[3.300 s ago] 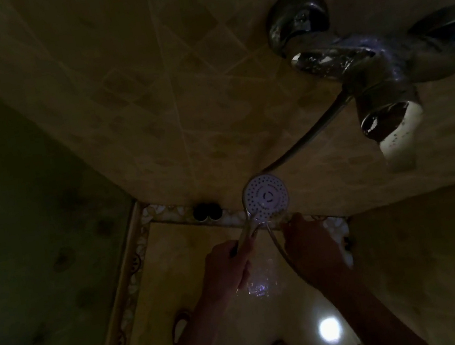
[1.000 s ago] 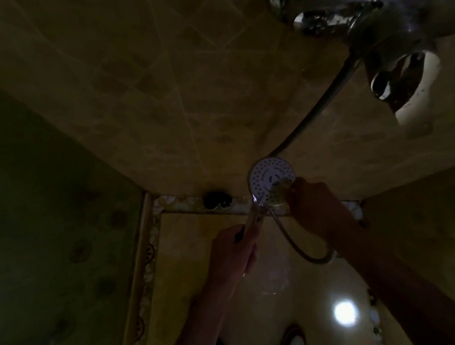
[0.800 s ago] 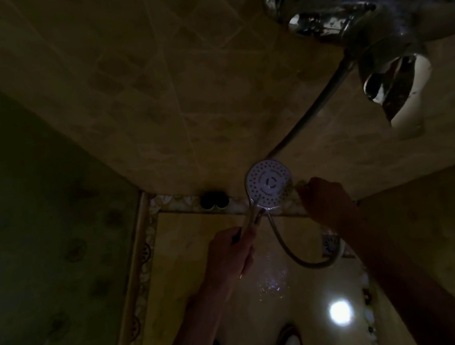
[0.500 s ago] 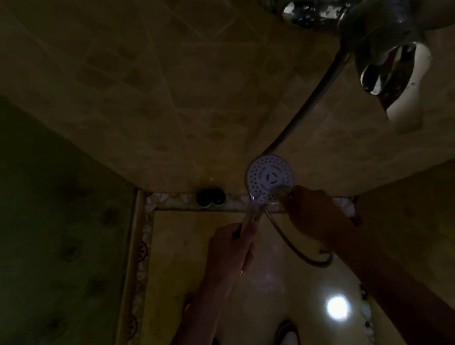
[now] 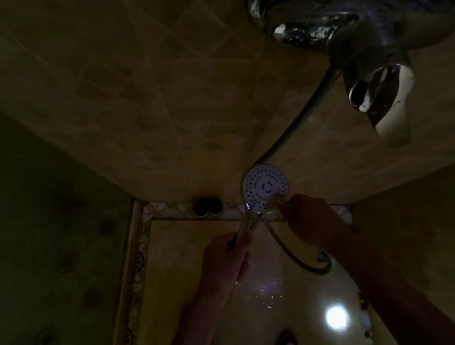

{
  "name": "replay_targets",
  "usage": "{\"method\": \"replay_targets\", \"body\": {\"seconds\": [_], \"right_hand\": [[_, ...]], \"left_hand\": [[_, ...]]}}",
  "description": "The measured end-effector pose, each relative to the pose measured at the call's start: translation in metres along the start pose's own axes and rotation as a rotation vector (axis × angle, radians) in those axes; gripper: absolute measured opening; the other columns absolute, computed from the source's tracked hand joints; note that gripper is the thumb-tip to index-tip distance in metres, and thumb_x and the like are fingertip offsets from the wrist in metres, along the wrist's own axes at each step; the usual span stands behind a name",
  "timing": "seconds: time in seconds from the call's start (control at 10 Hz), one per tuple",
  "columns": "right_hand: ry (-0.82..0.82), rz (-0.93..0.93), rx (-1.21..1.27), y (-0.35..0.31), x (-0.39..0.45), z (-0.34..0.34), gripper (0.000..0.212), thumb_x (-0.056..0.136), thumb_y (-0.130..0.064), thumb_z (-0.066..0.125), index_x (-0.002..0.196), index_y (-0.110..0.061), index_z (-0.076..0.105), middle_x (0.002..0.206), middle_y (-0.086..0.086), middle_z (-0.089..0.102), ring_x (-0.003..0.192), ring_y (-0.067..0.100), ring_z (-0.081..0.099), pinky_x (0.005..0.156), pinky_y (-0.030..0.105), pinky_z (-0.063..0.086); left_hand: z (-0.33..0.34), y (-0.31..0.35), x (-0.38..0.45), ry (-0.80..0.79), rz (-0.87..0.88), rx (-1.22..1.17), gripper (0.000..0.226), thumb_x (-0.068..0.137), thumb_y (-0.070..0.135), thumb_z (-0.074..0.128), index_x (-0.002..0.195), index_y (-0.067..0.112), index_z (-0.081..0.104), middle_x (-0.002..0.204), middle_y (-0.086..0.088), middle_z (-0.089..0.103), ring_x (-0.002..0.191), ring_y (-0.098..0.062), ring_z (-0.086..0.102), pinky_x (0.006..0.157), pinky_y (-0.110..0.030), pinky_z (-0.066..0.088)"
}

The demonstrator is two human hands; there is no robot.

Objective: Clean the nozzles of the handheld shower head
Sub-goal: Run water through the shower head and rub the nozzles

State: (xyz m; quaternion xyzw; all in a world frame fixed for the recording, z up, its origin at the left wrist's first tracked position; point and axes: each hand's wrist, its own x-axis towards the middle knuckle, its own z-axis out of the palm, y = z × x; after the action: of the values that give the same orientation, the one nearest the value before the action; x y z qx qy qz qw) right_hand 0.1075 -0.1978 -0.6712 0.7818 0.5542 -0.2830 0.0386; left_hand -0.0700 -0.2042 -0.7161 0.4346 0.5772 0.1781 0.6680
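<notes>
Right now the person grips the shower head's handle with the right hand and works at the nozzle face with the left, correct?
Not quite: the hands are swapped. The head view shows the left hand gripping the shower head by its handle, while the right hand works at the lower edge of the nozzle face.

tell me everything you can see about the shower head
The shower head has a round white face dotted with dark nozzle holes around a central ring mark, turned toward the camera. Its slim shiny handle runs down-left into the left hand, which grips it. The right hand holds something small and pale, too dim to identify, at the face's lower right edge. A metal hose loops below it.
</notes>
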Motion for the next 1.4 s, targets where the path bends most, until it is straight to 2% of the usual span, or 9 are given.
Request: {"method": "replay_targets", "body": {"seconds": [0.2, 0.4, 0.6, 0.7, 0.8, 0.9, 1.0, 1.1, 1.4], "right_hand": [[0.084, 0.073, 0.074, 0.001, 0.012, -0.016, 0.036, 0.102, -0.027, 0.034, 0.111, 0.000, 0.056, 0.110, 0.021, 0.061, 0.104, 0.037, 0.058, 0.075, 0.031, 0.038], [-0.027, 0.179, 0.161, 0.013, -0.003, 0.001, 0.036, 0.101, -0.034, 0.035, 0.101, -0.005, 0.056, 0.107, 0.019, 0.063, 0.101, 0.035, 0.059, 0.073, 0.029, 0.037], [0.026, 0.048, 0.106, -0.004, -0.001, 0.001, 0.039, 0.103, -0.028, 0.035, 0.109, 0.002, 0.059, 0.115, 0.021, 0.061, 0.108, 0.036, 0.057, 0.076, 0.032, 0.036], [0.149, -0.081, 0.006, -0.002, 0.006, -0.012, 0.034, 0.100, -0.016, 0.037, 0.092, 0.004, 0.064, 0.091, 0.021, 0.061, 0.081, 0.037, 0.063, 0.064, 0.034, 0.045], [0.227, -0.045, 0.030, 0.009, -0.005, -0.017, 0.032, 0.086, -0.009, 0.040, 0.070, -0.002, 0.066, 0.058, 0.015, 0.053, 0.044, 0.029, 0.056, 0.037, 0.025, 0.039], [0.098, 0.057, 0.066, 0.012, -0.014, -0.013, 0.036, 0.102, -0.020, 0.035, 0.107, 0.004, 0.061, 0.105, 0.024, 0.062, 0.099, 0.040, 0.061, 0.078, 0.036, 0.048], [-0.032, 0.146, 0.183, 0.008, -0.017, 0.000, 0.041, 0.102, -0.033, 0.037, 0.109, 0.002, 0.058, 0.118, 0.020, 0.061, 0.112, 0.033, 0.056, 0.083, 0.028, 0.038], [0.013, 0.066, 0.179, -0.003, -0.013, -0.002, 0.039, 0.103, -0.030, 0.036, 0.109, 0.002, 0.058, 0.114, 0.021, 0.062, 0.108, 0.034, 0.057, 0.079, 0.027, 0.036], [0.034, 0.126, 0.013, 0.011, -0.010, -0.008, 0.041, 0.104, -0.029, 0.030, 0.119, 0.000, 0.056, 0.122, 0.019, 0.057, 0.112, 0.034, 0.055, 0.081, 0.031, 0.038]], "left_hand": [[-0.002, -0.004, -0.001, -0.005, 0.017, 0.035, 0.043, 0.092, 0.039, 0.058, 0.063, 0.006, 0.053, 0.041, 0.003, 0.046, 0.034, -0.011, 0.037, 0.039, -0.022, 0.027], [0.005, -0.008, -0.002, 0.009, 0.017, -0.004, 0.040, 0.092, 0.034, 0.059, 0.064, 0.005, 0.054, 0.043, 0.000, 0.046, 0.033, -0.011, 0.036, 0.038, -0.022, 0.026], [0.010, -0.003, -0.005, 0.006, 0.015, 0.005, 0.041, 0.092, 0.036, 0.058, 0.064, 0.007, 0.053, 0.041, 0.004, 0.046, 0.034, -0.010, 0.037, 0.040, -0.024, 0.028], [0.009, -0.001, -0.006, 0.014, 0.019, 0.016, 0.041, 0.092, 0.036, 0.058, 0.063, 0.007, 0.053, 0.041, 0.002, 0.046, 0.034, -0.013, 0.037, 0.041, -0.025, 0.027], [0.009, -0.002, -0.006, 0.018, 0.021, 0.043, 0.043, 0.092, 0.037, 0.059, 0.058, 0.010, 0.051, 0.039, -0.001, 0.045, 0.033, -0.014, 0.036, 0.041, -0.025, 0.027], [0.011, -0.003, -0.005, 0.028, 0.029, 0.033, 0.043, 0.090, 0.039, 0.060, 0.056, 0.013, 0.051, 0.040, -0.001, 0.045, 0.034, -0.015, 0.037, 0.043, -0.027, 0.028], [0.013, -0.003, -0.004, 0.033, 0.040, 0.052, 0.044, 0.089, 0.041, 0.060, 0.055, 0.014, 0.052, 0.040, -0.001, 0.046, 0.033, -0.014, 0.037, 0.040, -0.024, 0.027], [0.013, -0.005, -0.004, 0.015, 0.047, 0.010, 0.044, 0.090, 0.042, 0.060, 0.058, 0.011, 0.054, 0.040, 0.001, 0.046, 0.034, -0.014, 0.038, 0.040, -0.026, 0.027], [0.008, -0.005, -0.006, 0.022, 0.057, 0.014, 0.041, 0.092, 0.034, 0.058, 0.063, 0.006, 0.053, 0.040, 0.002, 0.045, 0.033, -0.011, 0.036, 0.040, -0.023, 0.028]]}}
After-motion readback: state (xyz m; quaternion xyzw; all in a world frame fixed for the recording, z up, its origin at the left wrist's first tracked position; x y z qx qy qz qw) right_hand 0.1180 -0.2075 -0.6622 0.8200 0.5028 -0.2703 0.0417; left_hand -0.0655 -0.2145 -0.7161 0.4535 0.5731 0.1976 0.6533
